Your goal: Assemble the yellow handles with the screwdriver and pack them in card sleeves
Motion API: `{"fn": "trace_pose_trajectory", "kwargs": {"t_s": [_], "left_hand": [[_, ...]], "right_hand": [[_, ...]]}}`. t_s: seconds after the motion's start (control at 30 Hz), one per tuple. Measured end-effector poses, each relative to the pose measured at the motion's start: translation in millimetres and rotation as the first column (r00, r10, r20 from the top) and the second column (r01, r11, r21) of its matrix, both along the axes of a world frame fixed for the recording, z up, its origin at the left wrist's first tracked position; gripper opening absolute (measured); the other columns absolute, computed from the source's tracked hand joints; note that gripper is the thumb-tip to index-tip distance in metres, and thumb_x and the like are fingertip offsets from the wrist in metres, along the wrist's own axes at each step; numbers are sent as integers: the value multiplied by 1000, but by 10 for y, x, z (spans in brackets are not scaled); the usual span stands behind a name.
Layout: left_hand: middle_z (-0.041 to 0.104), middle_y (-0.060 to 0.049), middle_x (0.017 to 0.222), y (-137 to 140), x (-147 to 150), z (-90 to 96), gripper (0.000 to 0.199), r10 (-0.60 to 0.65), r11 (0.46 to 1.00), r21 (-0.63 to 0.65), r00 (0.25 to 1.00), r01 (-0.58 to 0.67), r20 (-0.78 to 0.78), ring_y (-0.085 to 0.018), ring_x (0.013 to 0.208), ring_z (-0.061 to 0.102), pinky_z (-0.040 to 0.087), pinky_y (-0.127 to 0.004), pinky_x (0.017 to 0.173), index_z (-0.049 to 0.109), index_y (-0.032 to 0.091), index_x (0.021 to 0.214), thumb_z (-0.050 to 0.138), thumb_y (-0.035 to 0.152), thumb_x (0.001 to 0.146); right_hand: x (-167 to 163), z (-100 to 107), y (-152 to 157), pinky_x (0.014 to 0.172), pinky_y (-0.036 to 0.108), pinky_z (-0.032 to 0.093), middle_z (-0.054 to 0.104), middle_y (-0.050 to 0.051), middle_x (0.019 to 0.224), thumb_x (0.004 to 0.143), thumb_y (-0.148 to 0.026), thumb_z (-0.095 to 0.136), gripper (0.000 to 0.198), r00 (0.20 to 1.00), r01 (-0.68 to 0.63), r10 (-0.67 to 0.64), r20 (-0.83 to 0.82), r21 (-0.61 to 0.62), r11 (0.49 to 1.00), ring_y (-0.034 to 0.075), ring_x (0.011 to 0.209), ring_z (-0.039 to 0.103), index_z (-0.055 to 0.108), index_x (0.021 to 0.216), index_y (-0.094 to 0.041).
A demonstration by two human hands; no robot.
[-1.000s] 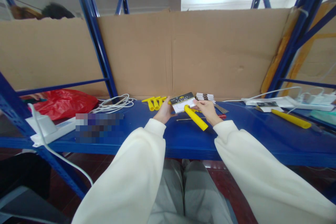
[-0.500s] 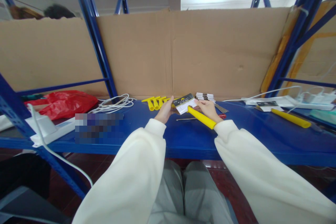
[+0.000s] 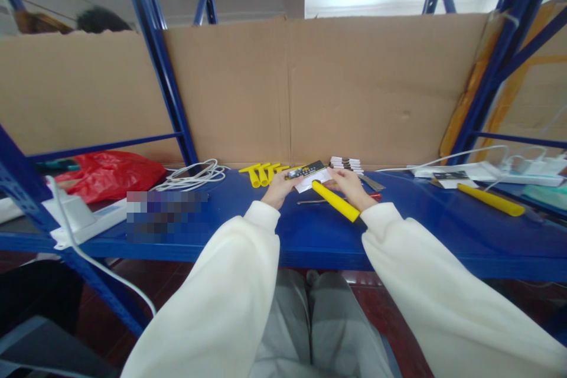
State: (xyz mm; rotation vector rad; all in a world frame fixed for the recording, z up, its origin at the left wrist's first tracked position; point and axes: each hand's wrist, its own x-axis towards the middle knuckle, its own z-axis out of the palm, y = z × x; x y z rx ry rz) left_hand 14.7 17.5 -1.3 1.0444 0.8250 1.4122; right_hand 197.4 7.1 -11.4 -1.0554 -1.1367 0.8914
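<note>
In front of me, my left hand (image 3: 277, 190) grips the left side of a black-and-white printed card (image 3: 319, 175). My right hand (image 3: 349, 184) pinches the card's right side. A yellow tapered handle (image 3: 336, 202) juts from the card toward me, slanting down to the right below my right hand. Whatever joins the handle to the card is hidden. Beneath my hands lies a thin metal rod (image 3: 310, 201), and close to my right wrist sits a small red handle (image 3: 375, 195). Both hands are closed.
Several yellow handles (image 3: 254, 179) lie at the back, left of a stack of folded cards (image 3: 345, 163). Another carded yellow handle (image 3: 491, 199) rests at right. White cable (image 3: 195, 176), a red plastic bag (image 3: 115, 176) and a power strip (image 3: 95, 218) occupy the left. Cardboard (image 3: 354, 88) walls the back.
The card has tilted flatter and the handle's near end has shifted slightly left and down. My left fingers have come over the card's left part. Both hands still hold it.
</note>
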Motion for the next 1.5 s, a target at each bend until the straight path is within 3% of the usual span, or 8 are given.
{"fn": "trace_pose_trajectory", "kwargs": {"t_s": [0.13,0.27,0.6,0.87,1.03,1.13,1.3,1.5], "left_hand": [[71,-6,72,30,-16,-3,31,96,993,-73,995,-96,-6,-22,75,73,63,-35,71,73,14,82,75,-8,61],[70,-9,72,34,-40,3,27,86,994,-63,996,-88,-22,-24,78,73,63,-33,68,71,15,74,69,-11,65],[69,-7,71,125,-59,-36,28,217,974,-65,976,-217,-9,-18,69,71,61,-29,63,67,15,76,69,-11,66],[64,-2,61,99,-57,-19,29,192,980,-34,976,-197,-103,-16,59,68,62,-34,72,66,14,70,69,-13,62],[68,-3,71,86,-75,-22,26,134,991,19,966,-133,-222,-19,75,72,61,-40,82,66,13,83,70,-7,66],[69,-5,86,103,-62,-40,30,211,977,83,952,-197,-223,-18,80,72,61,-38,83,63,13,91,66,-8,69],[68,-8,99,163,-49,-61,36,357,931,183,890,-315,-283,-14,88,71,58,-30,85,61,12,100,61,-10,71],[68,-10,108,189,-56,-63,30,407,907,240,864,-345,-295,-17,92,71,58,-31,86,62,14,103,69,2,76]], "right_hand": [[-4,-8,-71,47,18,52,69,-2,68,76,-37,82,32,997,17,-10,73,-96,995,11,57,67,54,79,-21],[-38,-15,-133,38,20,49,65,-4,59,69,-43,86,44,966,-186,213,144,-175,967,13,46,62,48,79,-24],[-92,29,-237,32,21,47,63,-9,67,68,-24,84,48,887,-382,416,200,-189,905,10,37,56,53,104,-25],[-69,-18,-188,46,24,58,68,-3,86,71,-24,83,48,860,-435,466,206,-182,882,11,49,66,56,111,-23],[-69,-48,-129,42,21,56,69,0,93,78,-20,77,38,846,-402,432,313,-158,902,7,45,61,57,110,-24],[-97,-22,-143,44,22,58,70,2,97,82,-18,73,30,831,-394,427,356,-166,904,7,47,62,63,110,-22],[-132,23,-184,45,22,57,68,0,76,88,-14,65,30,814,-340,408,413,-231,912,10,47,62,66,117,-20],[-148,82,-223,44,22,56,72,3,86,88,-9,61,31,842,-296,344,415,-177,939,9,45,61,68,116,-19]]}}
